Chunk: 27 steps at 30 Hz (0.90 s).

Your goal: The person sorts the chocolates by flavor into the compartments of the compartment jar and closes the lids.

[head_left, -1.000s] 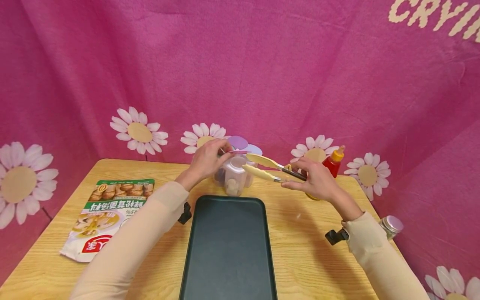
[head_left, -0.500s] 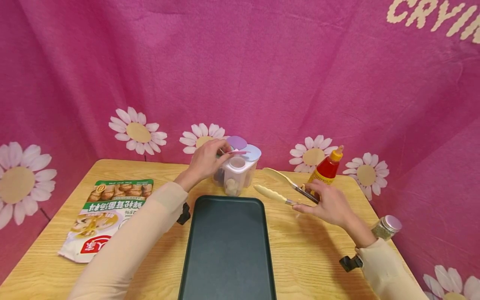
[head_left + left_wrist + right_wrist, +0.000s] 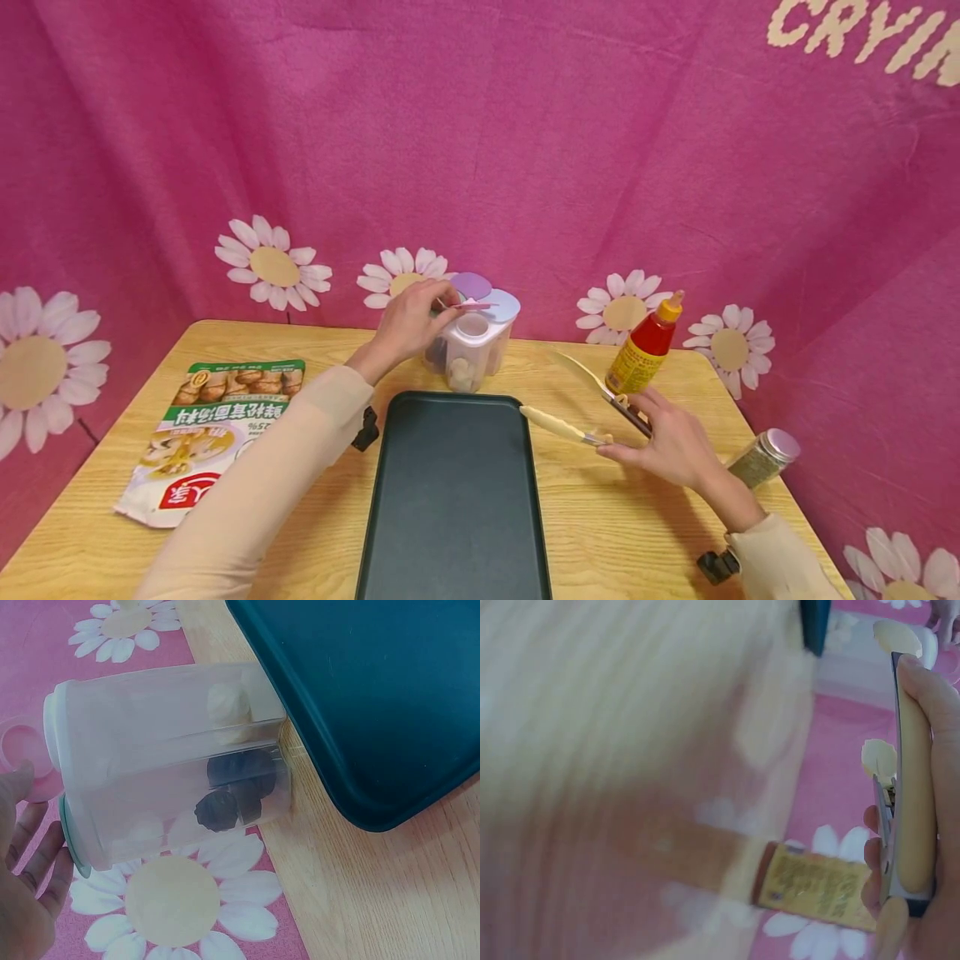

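Observation:
My left hand (image 3: 416, 321) pinches the raised pink lid (image 3: 34, 761) of a clear, divided storage container (image 3: 142, 742) at the back of the table. One opening of the container is uncovered; purple and pale blue lids cover others. Through its walls I see pale pieces (image 3: 229, 712) in one compartment and dark pieces (image 3: 236, 787) beside them. Off to the right, my right hand (image 3: 671, 442) grips a pair of food tongs (image 3: 558, 423) by the handles. Their cream tips are spread, with nothing between them, near the tray's far right corner.
A dark baking tray (image 3: 457, 500) lies in front of the container. To its left is a mushroom-pictured pouch (image 3: 213, 442). A red sauce bottle (image 3: 641, 354) with a yellow cap stands behind the tongs. Beside my right wrist is a spice jar (image 3: 765, 458).
My right hand has moved right and toward me with the tongs, away from the container, and the tongs' arms have spread wider. My left hand has stayed at the lid.

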{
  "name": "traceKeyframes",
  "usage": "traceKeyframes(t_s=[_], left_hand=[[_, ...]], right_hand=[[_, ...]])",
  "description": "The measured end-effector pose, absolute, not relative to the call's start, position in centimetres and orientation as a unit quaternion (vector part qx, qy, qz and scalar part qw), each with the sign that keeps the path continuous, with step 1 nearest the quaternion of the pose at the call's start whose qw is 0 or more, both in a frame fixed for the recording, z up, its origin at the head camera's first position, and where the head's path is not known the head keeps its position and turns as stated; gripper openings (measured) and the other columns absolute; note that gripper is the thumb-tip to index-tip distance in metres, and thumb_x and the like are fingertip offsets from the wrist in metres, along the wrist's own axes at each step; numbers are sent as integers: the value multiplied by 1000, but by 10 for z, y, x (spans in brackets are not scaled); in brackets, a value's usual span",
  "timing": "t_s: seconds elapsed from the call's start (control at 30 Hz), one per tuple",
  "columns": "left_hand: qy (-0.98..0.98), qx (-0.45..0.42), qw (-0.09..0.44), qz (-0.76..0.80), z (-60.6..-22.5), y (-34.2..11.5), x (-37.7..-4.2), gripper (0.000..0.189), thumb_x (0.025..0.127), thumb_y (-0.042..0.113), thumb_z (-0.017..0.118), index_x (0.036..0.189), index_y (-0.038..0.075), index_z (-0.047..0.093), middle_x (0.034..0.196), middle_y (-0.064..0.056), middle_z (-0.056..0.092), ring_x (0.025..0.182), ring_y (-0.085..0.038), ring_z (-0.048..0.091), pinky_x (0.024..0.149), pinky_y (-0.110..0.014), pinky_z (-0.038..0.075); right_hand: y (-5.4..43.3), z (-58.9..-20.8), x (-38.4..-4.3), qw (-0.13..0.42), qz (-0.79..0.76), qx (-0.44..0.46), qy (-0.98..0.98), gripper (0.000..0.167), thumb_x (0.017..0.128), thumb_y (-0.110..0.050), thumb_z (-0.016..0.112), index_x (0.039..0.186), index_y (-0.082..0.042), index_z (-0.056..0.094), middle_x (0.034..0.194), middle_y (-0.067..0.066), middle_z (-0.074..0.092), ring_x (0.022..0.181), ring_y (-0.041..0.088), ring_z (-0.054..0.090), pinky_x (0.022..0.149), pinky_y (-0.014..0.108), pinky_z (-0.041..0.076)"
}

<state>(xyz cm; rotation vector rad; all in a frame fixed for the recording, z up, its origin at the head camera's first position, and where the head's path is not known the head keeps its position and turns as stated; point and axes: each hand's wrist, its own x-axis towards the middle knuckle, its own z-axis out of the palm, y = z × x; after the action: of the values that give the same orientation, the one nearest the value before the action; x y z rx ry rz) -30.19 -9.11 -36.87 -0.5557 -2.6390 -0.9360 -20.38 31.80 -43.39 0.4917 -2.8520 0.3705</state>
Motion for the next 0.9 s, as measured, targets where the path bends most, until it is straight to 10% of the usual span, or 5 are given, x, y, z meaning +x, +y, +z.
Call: traceKeyframes(t_s=[0.27,0.9], left_hand=[[-914,-194,143,-328,-370,-91,-302,14,99,25,75,108,15,70,110,-8,74,103,-26,71,86,-42,60],[-914,-191,136,-330,-369,-91,-301,14,99,23,75,109,14,70,111,-8,73,105,-26,70,88,-42,60]], right_hand=[[336,-454,-204,94,93,140,-981,83,72,-72,84,120,-7,70,96,3,63,72,13,50,55,26,35],[344,-468,-199,21,79,133,-988,97,74,-81,76,134,-6,65,95,1,61,74,14,52,57,30,39]])
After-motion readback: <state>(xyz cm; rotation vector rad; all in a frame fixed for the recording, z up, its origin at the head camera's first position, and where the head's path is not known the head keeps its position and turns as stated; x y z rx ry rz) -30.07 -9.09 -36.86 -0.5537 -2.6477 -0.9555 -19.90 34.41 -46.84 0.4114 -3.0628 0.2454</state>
